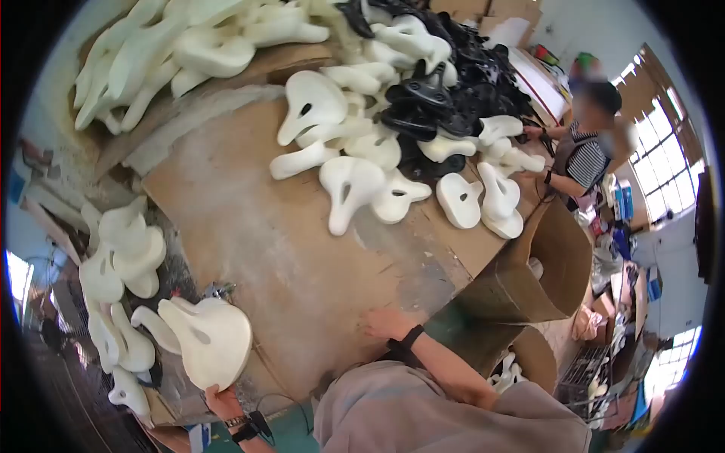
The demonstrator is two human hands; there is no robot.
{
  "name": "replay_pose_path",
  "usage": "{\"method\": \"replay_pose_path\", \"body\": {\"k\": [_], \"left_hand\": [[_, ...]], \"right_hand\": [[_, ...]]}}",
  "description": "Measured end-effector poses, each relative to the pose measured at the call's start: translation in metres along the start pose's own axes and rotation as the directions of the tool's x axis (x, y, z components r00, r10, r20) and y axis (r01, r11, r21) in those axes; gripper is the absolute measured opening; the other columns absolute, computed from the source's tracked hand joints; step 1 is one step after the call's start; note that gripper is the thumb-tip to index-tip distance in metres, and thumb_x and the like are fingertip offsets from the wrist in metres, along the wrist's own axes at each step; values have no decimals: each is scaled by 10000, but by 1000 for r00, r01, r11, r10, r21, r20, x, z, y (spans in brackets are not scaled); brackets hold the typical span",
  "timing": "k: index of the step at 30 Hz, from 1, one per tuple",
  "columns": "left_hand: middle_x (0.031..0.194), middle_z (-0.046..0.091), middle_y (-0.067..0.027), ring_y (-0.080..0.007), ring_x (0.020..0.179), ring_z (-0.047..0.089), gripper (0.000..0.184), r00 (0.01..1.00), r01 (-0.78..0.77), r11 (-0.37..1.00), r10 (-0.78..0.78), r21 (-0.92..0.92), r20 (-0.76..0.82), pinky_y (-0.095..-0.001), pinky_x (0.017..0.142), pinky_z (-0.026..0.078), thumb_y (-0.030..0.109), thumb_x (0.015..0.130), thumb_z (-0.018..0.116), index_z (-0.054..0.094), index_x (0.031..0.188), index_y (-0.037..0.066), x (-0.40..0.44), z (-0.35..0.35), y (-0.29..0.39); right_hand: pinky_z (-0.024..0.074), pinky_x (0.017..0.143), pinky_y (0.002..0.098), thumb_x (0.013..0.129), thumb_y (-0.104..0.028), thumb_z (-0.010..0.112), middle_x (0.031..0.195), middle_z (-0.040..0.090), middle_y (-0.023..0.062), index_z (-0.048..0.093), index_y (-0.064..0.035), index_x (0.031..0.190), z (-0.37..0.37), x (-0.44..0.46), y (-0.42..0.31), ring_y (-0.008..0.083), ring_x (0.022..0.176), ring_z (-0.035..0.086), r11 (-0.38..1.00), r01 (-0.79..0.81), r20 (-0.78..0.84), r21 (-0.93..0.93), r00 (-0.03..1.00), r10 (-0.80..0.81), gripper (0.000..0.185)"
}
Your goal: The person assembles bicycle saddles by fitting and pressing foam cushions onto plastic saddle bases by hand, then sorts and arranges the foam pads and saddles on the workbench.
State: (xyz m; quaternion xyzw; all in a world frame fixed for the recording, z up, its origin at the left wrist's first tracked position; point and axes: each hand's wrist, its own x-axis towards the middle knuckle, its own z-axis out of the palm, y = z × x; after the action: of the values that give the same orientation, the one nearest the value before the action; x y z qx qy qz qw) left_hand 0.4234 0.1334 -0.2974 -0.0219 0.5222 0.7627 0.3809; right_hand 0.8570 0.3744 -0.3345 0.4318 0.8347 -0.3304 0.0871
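The left hand grasps a cream saddle-shaped piece by the rim of its broad end, a hold that seems to suit its width and leaves the face and slot uncovered; the piece sits just beyond that hand, its narrow nose pointing away. The right hand is released, nothing visible in it, resting on the cardboard-covered bench, perhaps for support. Similar pale pieces are heaped left of and beyond the left hand, while a mixed pile lies beyond the right, probably stacked within reach.
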Motion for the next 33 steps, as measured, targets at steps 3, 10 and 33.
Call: {"method": "replay_pose_path", "body": {"k": [3,10,33], "left_hand": [[1351,590,-167,-333,1186,613,629,996,25,998,-29,52,85,-471,950,546,112,806,539,456,1420,2,-23,50,-8],[1197,654,-206,-377,1036,639,464,997,72,997,-72,0,-6,-488,918,526,286,895,651,583,1255,1,-120,146,-40],[1435,522,-201,-394,1303,510,669,962,57,997,-67,-47,-264,-531,1111,417,82,818,579,421,1462,-12,-229,204,-112]], "right_hand": [[546,786,501,863,-337,626,956,680,211,685,-62,985,3,13,48,403,938,664,999,16,-103,36,995,-13,307],[551,748,439,848,-258,651,873,723,150,684,-48,1037,-118,38,137,362,827,690,899,-52,-370,435,900,231,284],[583,519,394,867,-130,561,796,691,168,650,66,886,-261,182,301,257,561,660,-161,348,-175,924,757,630,216]]}}
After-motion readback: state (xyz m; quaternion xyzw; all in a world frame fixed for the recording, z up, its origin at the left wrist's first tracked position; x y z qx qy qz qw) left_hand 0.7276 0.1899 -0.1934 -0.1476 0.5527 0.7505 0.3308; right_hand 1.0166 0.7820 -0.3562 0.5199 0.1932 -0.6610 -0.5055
